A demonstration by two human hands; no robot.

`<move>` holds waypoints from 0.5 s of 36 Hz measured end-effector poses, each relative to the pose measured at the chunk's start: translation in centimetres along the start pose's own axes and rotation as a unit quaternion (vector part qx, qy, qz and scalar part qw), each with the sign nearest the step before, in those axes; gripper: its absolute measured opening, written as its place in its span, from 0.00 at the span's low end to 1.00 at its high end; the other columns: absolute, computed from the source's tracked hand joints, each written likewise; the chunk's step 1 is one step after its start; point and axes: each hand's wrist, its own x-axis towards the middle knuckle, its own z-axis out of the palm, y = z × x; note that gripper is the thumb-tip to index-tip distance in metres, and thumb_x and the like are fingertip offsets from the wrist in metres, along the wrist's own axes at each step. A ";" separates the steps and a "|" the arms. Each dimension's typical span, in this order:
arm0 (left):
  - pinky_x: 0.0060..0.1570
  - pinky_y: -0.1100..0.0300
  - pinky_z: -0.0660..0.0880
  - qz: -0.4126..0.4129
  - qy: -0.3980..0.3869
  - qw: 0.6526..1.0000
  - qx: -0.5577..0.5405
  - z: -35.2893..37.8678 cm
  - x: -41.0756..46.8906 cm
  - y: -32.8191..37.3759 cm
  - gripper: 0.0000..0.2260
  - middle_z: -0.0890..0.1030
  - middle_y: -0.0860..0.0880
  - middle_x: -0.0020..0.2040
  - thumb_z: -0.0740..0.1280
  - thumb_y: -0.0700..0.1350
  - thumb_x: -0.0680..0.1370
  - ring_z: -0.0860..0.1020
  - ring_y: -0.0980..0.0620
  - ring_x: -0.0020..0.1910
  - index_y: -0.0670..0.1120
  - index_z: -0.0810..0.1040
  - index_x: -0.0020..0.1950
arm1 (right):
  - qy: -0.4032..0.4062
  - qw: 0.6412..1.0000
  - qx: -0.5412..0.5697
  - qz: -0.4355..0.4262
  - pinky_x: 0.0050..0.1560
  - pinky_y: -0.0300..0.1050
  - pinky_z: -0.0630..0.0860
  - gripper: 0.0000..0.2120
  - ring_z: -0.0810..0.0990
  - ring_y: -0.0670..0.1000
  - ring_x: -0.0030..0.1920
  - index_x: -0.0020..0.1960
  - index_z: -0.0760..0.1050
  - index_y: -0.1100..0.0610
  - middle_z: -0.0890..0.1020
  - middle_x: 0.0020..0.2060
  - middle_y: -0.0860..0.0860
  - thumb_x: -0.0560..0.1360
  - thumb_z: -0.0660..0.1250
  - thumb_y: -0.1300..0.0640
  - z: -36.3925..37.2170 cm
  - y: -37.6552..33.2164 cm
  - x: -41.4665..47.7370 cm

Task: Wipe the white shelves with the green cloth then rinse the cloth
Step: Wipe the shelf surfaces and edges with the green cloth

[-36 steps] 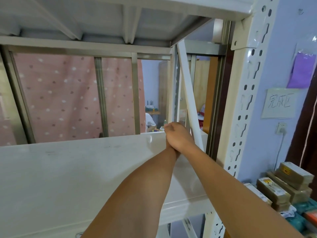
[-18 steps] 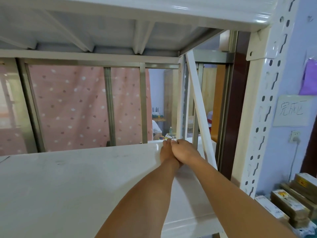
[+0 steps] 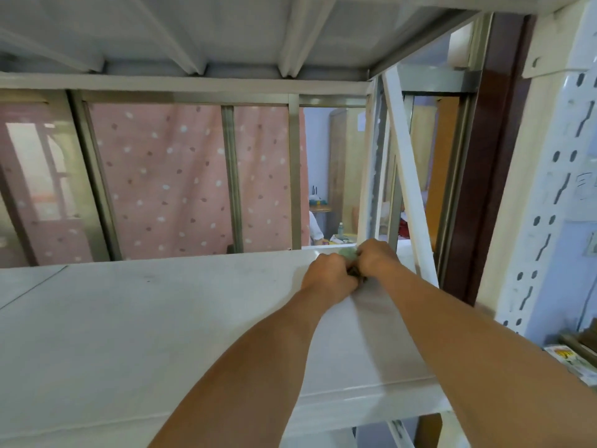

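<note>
The white shelf [image 3: 135,331] stretches flat across the view, with another white shelf [image 3: 226,30] overhead. Both arms reach to its far right corner. My left hand [image 3: 328,274] and my right hand [image 3: 376,257] are fisted side by side, both closed on the green cloth [image 3: 349,254]. Only a small bunched bit of the cloth shows between the knuckles; the rest is hidden in the hands. The hands rest on the shelf surface beside a slanted white brace [image 3: 408,176].
A perforated white upright [image 3: 546,195] stands at the right front. Behind the shelf is a metal-framed window with a pink dotted curtain [image 3: 174,179]. Boxes [image 3: 571,360] lie low at the right. A dark wooden door frame [image 3: 484,156] rises behind the brace.
The hands have separated slightly, so a bit of green cloth now shows between them. The view has tilted upward, so the shelf and hands sit lower in frame.
</note>
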 end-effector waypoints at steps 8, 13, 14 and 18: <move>0.56 0.50 0.76 0.028 -0.040 0.996 -0.078 1.2 -1.2 0.1 0.13 0.82 0.44 0.55 0.62 0.50 0.78 0.78 0.42 0.54 0.50 0.84 0.55 | 0.065 0.993 -0.095 -0.039 0.50 0.48 0.74 0.13 0.79 0.59 0.58 0.60 0.76 0.60 0.79 0.57 0.59 0.78 0.60 0.61 0.3 -0.7 0.3; 0.61 0.50 0.73 0.043 -0.086 0.992 -0.083 1.2 -1.1 0.2 0.16 0.80 0.46 0.62 0.57 0.52 0.80 0.76 0.43 0.59 0.54 0.80 0.63 | 0.070 0.994 -0.069 -0.040 0.48 0.47 0.75 0.11 0.80 0.60 0.55 0.57 0.78 0.62 0.80 0.54 0.59 0.76 0.63 0.63 0.4 0.2 1.2; 0.61 0.49 0.73 0.044 -0.088 0.992 -0.083 1.3 -1.2 0.5 0.17 0.80 0.46 0.62 0.57 0.53 0.79 0.77 0.42 0.58 0.54 0.80 0.62 | 0.081 0.993 -0.070 -0.044 0.49 0.47 0.75 0.12 0.80 0.60 0.55 0.58 0.78 0.62 0.80 0.54 0.59 0.76 0.62 0.63 0.3 0.2 1.3; 0.56 0.50 0.76 0.059 -0.061 0.993 -0.085 1.7 -1.3 1.2 0.17 0.82 0.46 0.57 0.57 0.52 0.75 0.78 0.42 0.53 0.52 0.82 0.56 | 0.105 0.989 -0.086 -0.057 0.49 0.48 0.76 0.12 0.80 0.60 0.55 0.58 0.78 0.61 0.79 0.54 0.59 0.77 0.62 0.63 0.5 0.4 1.7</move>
